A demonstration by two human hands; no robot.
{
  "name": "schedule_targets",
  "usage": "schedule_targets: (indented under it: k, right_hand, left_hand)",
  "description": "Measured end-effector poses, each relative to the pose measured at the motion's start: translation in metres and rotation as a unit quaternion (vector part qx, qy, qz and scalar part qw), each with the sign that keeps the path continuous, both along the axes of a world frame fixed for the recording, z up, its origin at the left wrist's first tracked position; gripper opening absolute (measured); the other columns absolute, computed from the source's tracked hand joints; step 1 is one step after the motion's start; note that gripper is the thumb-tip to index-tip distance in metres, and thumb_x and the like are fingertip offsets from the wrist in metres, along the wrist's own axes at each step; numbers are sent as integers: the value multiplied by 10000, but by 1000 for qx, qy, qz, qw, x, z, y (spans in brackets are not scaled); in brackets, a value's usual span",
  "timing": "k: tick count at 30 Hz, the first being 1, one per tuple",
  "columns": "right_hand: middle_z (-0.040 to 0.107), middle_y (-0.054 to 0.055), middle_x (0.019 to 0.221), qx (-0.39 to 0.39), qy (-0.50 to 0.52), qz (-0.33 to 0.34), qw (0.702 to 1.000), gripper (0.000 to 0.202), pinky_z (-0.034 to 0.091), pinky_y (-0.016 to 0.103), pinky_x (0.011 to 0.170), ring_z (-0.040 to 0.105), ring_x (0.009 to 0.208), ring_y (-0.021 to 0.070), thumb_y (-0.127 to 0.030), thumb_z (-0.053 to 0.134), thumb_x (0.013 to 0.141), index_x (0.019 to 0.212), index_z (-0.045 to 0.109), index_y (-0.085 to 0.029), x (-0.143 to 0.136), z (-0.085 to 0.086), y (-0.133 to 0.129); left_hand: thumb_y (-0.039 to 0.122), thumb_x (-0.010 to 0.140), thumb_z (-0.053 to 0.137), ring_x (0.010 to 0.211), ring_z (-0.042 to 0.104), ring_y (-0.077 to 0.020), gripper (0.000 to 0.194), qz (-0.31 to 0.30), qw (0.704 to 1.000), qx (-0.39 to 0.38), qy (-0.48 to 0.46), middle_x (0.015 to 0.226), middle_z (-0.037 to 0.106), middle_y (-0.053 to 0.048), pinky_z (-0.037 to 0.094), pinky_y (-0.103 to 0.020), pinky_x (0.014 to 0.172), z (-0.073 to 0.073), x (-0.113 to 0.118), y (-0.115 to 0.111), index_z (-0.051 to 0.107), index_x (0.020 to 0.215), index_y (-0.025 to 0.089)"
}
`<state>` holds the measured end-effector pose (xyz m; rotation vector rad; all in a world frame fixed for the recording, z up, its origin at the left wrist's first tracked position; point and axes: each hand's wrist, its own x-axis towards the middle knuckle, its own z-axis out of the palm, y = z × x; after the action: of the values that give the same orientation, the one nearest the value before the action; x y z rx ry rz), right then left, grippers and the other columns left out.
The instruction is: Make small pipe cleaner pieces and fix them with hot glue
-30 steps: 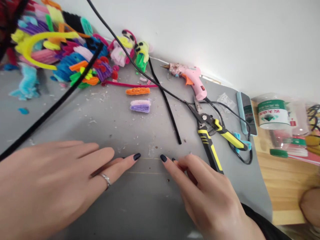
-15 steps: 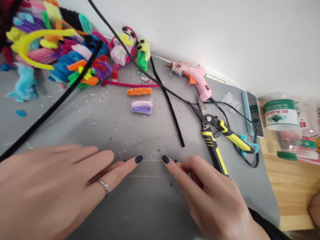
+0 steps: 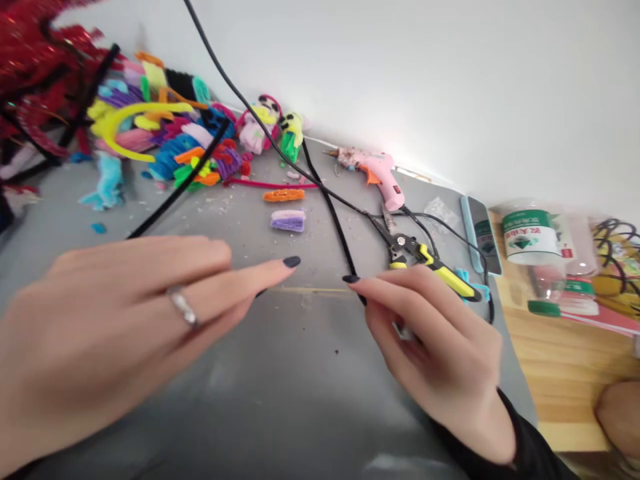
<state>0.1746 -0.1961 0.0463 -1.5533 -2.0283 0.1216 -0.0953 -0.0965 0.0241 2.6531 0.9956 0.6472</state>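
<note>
While thread (image 3: 320, 291) stays straight | right hand (image 3: 434, 330) now hides more of pliers (image 3: 401, 243)

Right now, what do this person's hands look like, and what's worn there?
The left hand wears a silver ring; no ring shows on the right hand. Both are gloveless, with dark-painted nails. A black sleeve shows on the right arm.

Craft workspace: glue gun (image 3: 381, 173), pliers (image 3: 401, 242), colourful fuzzy pieces (image 3: 173, 155).
</note>
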Motion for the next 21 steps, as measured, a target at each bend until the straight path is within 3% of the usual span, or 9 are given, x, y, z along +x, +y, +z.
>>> schedule_targets:
  k: [2,3,5,8,12,14,17,19,21]
  right_hand:
    - [735,52,963,-10,70,66,995,256,573,278,732,706,841,146,-54,563,995,1066,739,-227,2,3,14]
    - [734,53,962,-10,101,90,991,236,576,291,756,708,867,153,-70,566,1000,1043,742,-223,2,5,21]
    - [742,56,968,5,124,123,985,214,583,343,834,709,920,175,-106,572,1006,1024,748,-226,2,8,32]
    - [756,53,961,29,103,93,990,200,565,397,927,702,969,197,-150,571,1011,976,747,-238,3,6,47]
    - [761,55,986,18,136,-48,989,160,587,327,836,708,879,169,-173,580,984,1063,715,-211,16,-16,73]
    - [759,70,977,-6,146,-84,986,190,598,309,800,718,864,170,-193,551,984,1107,696,-192,26,-28,86]
    - [739,134,1179,27,87,-87,992,329,603,389,911,715,1061,222,-149,505,958,1232,682,-192,33,-36,91]
    - [664,164,1357,80,17,-60,995,429,548,482,1032,633,1262,266,-103,477,945,1309,672,-219,29,-33,81]
    - [625,162,1407,96,-38,-17,994,466,488,540,1085,571,1331,286,-57,447,940,1289,696,-242,22,-27,66]
  left_hand:
    - [245,1044,523,778,691,-153,273,-11,997,-20,-69,946,753,81,468,-316,651,11,13,6,715,1153,407]
    - [242,1038,525,795,701,-141,218,-52,993,-50,-95,951,757,80,505,-286,696,16,19,10,716,1053,347]
    - [241,1026,529,887,724,-157,188,-91,983,-103,-120,1015,771,63,550,-270,803,24,30,18,707,1024,304]
    - [236,1001,540,969,734,-198,209,-105,977,-117,-144,1067,774,37,575,-287,846,27,46,33,730,1066,297]
    - [251,968,556,1092,704,-211,323,-112,980,-103,-129,1225,730,-23,582,-303,925,21,67,57,724,1245,253]
    - [256,973,538,1108,695,-209,363,-106,985,-93,-103,1268,713,-66,582,-313,946,15,74,68,712,1287,201]
    - [280,973,519,1021,726,-226,334,-88,988,-85,-89,1173,768,-74,593,-351,943,4,76,76,753,1189,181]
    - [295,979,513,1059,726,-252,326,-74,992,-69,-82,1165,776,-71,583,-387,992,-4,71,78,764,1157,190]
    - [301,995,489,1119,713,-268,339,-58,994,-43,-77,1176,772,-71,567,-402,1036,-10,65,77,764,1162,195]
